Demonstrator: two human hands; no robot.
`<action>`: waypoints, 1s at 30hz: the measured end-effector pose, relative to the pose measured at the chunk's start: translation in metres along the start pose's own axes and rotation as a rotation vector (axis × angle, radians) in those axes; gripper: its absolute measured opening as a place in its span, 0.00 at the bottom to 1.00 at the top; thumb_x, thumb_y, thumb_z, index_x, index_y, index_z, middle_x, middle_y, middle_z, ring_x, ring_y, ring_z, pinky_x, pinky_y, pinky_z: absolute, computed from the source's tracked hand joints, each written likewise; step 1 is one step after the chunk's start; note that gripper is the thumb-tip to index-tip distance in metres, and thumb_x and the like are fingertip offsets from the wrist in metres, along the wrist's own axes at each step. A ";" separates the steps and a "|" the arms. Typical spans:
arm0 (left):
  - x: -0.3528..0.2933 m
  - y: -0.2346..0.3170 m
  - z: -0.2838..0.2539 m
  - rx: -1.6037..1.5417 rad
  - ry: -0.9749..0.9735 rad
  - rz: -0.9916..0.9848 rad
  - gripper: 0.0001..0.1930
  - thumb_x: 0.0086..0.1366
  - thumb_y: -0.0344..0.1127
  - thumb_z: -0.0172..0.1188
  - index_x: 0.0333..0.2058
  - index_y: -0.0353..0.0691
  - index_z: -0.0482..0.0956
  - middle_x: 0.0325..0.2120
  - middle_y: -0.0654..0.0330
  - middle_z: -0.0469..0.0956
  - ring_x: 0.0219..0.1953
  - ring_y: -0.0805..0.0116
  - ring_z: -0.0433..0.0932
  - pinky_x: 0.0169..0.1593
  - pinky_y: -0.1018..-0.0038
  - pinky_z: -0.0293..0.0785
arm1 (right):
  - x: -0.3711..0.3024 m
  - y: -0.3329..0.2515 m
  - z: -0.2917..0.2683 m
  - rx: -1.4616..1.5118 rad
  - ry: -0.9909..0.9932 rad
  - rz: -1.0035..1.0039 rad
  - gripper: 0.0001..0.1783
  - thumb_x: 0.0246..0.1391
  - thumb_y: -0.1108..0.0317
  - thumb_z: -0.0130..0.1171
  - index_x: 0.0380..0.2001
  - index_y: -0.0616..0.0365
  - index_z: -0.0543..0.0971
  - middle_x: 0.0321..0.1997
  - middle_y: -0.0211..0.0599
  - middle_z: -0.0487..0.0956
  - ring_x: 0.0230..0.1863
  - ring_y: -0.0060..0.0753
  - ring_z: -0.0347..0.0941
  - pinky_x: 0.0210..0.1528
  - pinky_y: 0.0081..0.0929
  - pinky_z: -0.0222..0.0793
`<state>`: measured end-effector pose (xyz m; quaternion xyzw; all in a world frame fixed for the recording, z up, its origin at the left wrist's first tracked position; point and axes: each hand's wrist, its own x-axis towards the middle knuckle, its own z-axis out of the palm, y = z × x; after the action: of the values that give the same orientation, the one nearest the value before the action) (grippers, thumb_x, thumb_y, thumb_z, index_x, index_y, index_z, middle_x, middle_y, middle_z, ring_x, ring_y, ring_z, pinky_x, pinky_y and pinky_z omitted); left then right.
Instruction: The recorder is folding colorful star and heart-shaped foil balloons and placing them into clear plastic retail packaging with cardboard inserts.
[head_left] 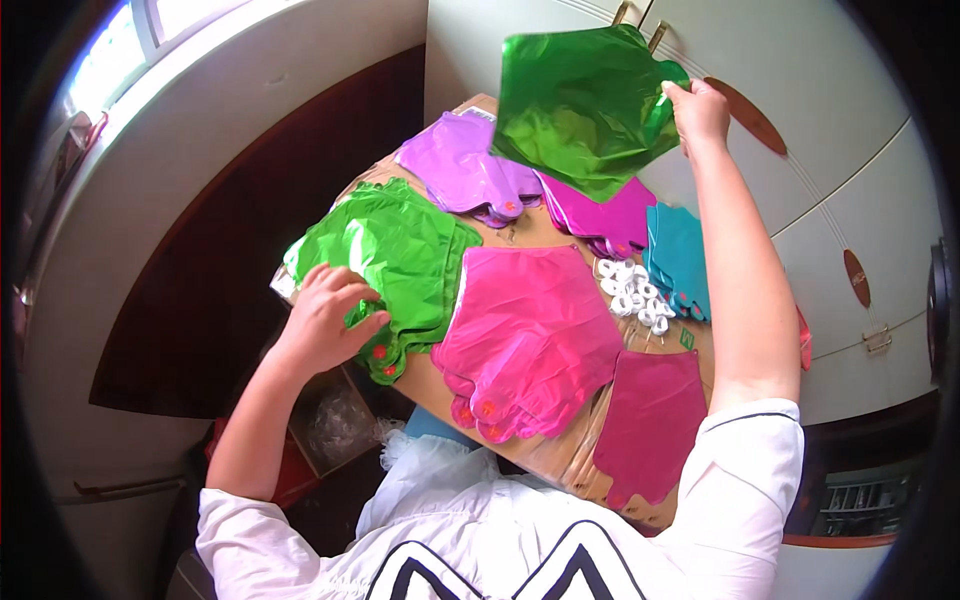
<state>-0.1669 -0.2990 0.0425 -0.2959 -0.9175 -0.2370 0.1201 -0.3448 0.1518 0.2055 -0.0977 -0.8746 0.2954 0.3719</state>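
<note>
White shirt [480, 545] was seen at bottom. Dark green foil [590, 110] was held above cardboard [560, 460] by right hand [698, 112], right edge pinched between thumb and fingers. Left hand [332, 315] was placed over light green stack [405, 250], thumb and curled fingers parted; contact could not be told. Pink stack [535, 330] was laid between that and maroon foil [652, 425].

The garment [485, 545] was white and short-sleeved. The right cuff [750, 418], four o'clock, bore dark piping. Angular black-and-white trim [583, 540] sat at six o'clock.
</note>
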 end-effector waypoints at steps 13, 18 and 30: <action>0.208 -0.015 0.118 0.004 -0.090 0.455 0.16 0.56 0.34 0.63 0.43 0.39 0.79 0.43 0.54 0.77 0.47 0.53 0.76 0.52 0.61 0.73 | -0.078 -0.006 0.112 0.393 -0.252 -0.653 0.13 0.47 0.76 0.62 0.37 0.49 0.85 0.35 0.39 0.84 0.36 0.40 0.80 0.39 0.33 0.76; 0.208 -0.025 0.133 0.030 0.030 0.564 0.17 0.53 0.30 0.60 0.44 0.35 0.79 0.45 0.53 0.78 0.49 0.54 0.77 0.54 0.64 0.73 | -0.126 0.038 0.169 0.628 -0.670 -0.218 0.09 0.52 0.76 0.61 0.37 0.55 0.86 0.37 0.39 0.85 0.35 0.24 0.81 0.40 0.23 0.76; 0.214 -0.022 0.121 -0.400 -0.036 0.152 0.09 0.60 0.29 0.62 0.38 0.34 0.84 0.34 0.52 0.81 0.37 0.59 0.81 0.44 0.69 0.77 | -0.137 0.054 0.160 0.802 -0.943 0.050 0.09 0.55 0.73 0.62 0.39 0.63 0.85 0.35 0.29 0.85 0.34 0.15 0.76 0.40 0.18 0.72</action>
<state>-0.3599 -0.1493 0.0080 -0.3862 -0.8293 -0.3994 0.0601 -0.3643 0.0708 0.0050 0.1703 -0.7630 0.6212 -0.0537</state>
